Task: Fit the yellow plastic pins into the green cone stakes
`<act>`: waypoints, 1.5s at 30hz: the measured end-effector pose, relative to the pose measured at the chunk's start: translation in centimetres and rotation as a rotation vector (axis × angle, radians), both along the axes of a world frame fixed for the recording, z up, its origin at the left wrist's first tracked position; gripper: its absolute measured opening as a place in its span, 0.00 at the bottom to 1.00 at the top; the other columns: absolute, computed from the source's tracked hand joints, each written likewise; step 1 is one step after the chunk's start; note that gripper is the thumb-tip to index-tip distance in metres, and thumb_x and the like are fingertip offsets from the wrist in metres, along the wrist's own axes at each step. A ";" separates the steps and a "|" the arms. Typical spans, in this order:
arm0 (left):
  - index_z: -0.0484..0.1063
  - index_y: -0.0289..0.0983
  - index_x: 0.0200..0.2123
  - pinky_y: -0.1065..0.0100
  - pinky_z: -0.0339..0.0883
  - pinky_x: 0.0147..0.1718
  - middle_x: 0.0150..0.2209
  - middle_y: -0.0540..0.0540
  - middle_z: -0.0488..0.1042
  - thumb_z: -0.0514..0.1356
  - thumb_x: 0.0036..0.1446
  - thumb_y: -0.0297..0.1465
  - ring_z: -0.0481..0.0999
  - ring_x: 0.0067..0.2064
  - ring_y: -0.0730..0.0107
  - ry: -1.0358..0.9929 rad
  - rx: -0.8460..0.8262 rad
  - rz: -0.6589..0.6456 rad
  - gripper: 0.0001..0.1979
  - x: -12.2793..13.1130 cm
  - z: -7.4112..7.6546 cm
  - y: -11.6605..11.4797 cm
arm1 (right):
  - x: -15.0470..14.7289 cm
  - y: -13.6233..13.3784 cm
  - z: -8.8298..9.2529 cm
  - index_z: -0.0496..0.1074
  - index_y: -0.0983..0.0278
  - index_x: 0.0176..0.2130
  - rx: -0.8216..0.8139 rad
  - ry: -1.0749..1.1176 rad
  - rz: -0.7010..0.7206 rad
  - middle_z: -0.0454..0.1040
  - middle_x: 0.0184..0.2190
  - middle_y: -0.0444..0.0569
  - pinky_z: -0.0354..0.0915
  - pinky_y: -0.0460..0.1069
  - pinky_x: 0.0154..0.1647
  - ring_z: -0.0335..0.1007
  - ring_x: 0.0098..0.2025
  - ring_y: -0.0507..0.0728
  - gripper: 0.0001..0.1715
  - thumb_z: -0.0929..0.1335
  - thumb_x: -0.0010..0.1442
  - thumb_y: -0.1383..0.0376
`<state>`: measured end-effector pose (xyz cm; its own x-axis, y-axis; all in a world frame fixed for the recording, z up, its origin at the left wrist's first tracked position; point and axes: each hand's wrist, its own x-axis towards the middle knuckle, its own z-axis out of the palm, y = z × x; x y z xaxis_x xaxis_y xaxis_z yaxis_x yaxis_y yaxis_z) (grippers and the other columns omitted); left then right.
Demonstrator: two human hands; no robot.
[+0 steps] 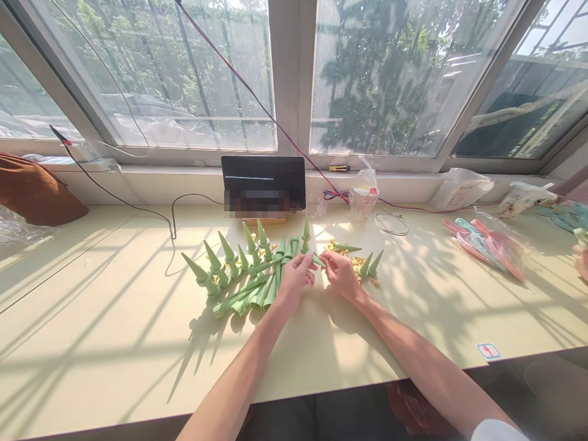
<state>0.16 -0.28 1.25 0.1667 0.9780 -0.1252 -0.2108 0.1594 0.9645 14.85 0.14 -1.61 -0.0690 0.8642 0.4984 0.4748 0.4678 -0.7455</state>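
Head view: a green cone (317, 260) is clamped by the left hand (296, 274). The grip of the right hand (340, 274) cannot be told.

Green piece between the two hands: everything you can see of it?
The green piece is light green, looks like plastic, and seems to narrow toward the right hand. It sits slanted over the table, its other end partly covered by the fingers of the left hand, which hold it. The right fingertips are at its narrower end; whether they pinch it is too small to tell.
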 end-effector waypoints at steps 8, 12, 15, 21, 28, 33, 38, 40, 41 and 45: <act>0.71 0.35 0.33 0.73 0.58 0.19 0.29 0.49 0.70 0.65 0.52 0.47 0.65 0.19 0.81 -0.003 -0.011 0.005 0.20 -0.1 0.1 0.0 | 0.0 0.0 -0.1 0.73 0.64 0.33 -0.019 -0.006 0.007 0.72 0.26 0.47 0.61 0.48 0.30 0.64 0.26 0.53 0.17 0.61 0.67 0.59; 0.71 0.35 0.33 0.73 0.58 0.19 0.29 0.49 0.70 0.65 0.52 0.46 0.64 0.19 0.81 -0.001 -0.015 0.007 0.19 -0.1 0.2 -0.1 | 0.0 0.0 0.0 0.72 0.63 0.32 -0.013 -0.018 0.009 0.71 0.25 0.46 0.60 0.47 0.29 0.64 0.25 0.53 0.17 0.61 0.67 0.59; 0.71 0.35 0.33 0.73 0.58 0.19 0.28 0.49 0.70 0.65 0.52 0.47 0.64 0.20 0.80 0.002 -0.012 0.007 0.19 -0.1 0.2 -0.1 | 0.0 -0.1 0.1 0.71 0.63 0.32 -0.010 -0.021 0.008 0.69 0.24 0.45 0.59 0.47 0.29 0.62 0.25 0.52 0.17 0.61 0.68 0.59; 0.71 0.36 0.33 0.73 0.58 0.19 0.28 0.49 0.70 0.65 0.52 0.48 0.64 0.20 0.81 0.003 -0.009 0.008 0.20 -0.2 0.0 -0.1 | 0.0 -0.2 0.2 0.71 0.63 0.31 -0.010 -0.034 0.010 0.67 0.23 0.43 0.57 0.47 0.28 0.59 0.24 0.51 0.19 0.60 0.68 0.57; 0.71 0.36 0.33 0.73 0.58 0.19 0.28 0.49 0.70 0.64 0.52 0.49 0.65 0.19 0.81 -0.011 -0.014 0.013 0.21 -0.2 -0.2 0.0 | 0.0 0.0 0.0 0.71 0.63 0.32 0.005 -0.044 0.005 0.66 0.23 0.44 0.57 0.47 0.28 0.58 0.24 0.52 0.20 0.60 0.68 0.56; 0.70 0.36 0.34 0.73 0.59 0.19 0.28 0.49 0.71 0.65 0.50 0.49 0.66 0.19 0.80 -0.006 -0.033 0.017 0.21 -0.3 -0.4 0.0 | 0.0 0.1 -0.3 0.71 0.63 0.31 -0.006 -0.052 0.016 0.67 0.23 0.44 0.56 0.47 0.28 0.58 0.25 0.52 0.21 0.60 0.68 0.56; 0.70 0.36 0.34 0.74 0.58 0.18 0.27 0.50 0.70 0.65 0.51 0.47 0.65 0.19 0.80 -0.002 -0.041 0.022 0.20 -0.2 -0.4 0.0 | 0.1 0.0 -0.3 0.72 0.64 0.31 -0.018 -0.056 0.017 0.67 0.23 0.43 0.55 0.47 0.27 0.56 0.24 0.51 0.20 0.60 0.68 0.57; 0.70 0.36 0.34 0.74 0.58 0.18 0.27 0.50 0.71 0.65 0.50 0.47 0.65 0.18 0.80 -0.005 -0.047 0.025 0.20 -0.2 -0.4 0.0 | 0.1 -0.1 -0.2 0.72 0.64 0.30 -0.019 -0.060 0.017 0.66 0.22 0.43 0.55 0.47 0.27 0.56 0.24 0.51 0.20 0.60 0.68 0.58; 0.70 0.36 0.34 0.74 0.58 0.18 0.27 0.50 0.71 0.65 0.50 0.47 0.65 0.18 0.80 -0.008 -0.051 0.027 0.20 -0.2 -0.4 0.0 | 0.1 -0.1 -0.1 0.72 0.64 0.30 -0.020 -0.060 0.018 0.65 0.22 0.43 0.54 0.47 0.27 0.55 0.23 0.51 0.20 0.61 0.68 0.58; 0.69 0.36 0.32 0.74 0.58 0.18 0.26 0.50 0.71 0.66 0.49 0.47 0.65 0.18 0.80 -0.021 -0.055 0.025 0.20 -0.2 -0.4 0.0 | 0.1 -0.3 0.0 0.72 0.64 0.31 -0.031 -0.057 0.030 0.65 0.22 0.43 0.54 0.47 0.26 0.54 0.23 0.51 0.20 0.60 0.68 0.58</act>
<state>-0.04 -0.26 0.84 0.1456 0.9737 -0.1755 -0.2354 0.2064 0.9497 14.91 -0.11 -1.64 -0.1228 0.8762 0.4661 0.5030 0.4598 -0.7318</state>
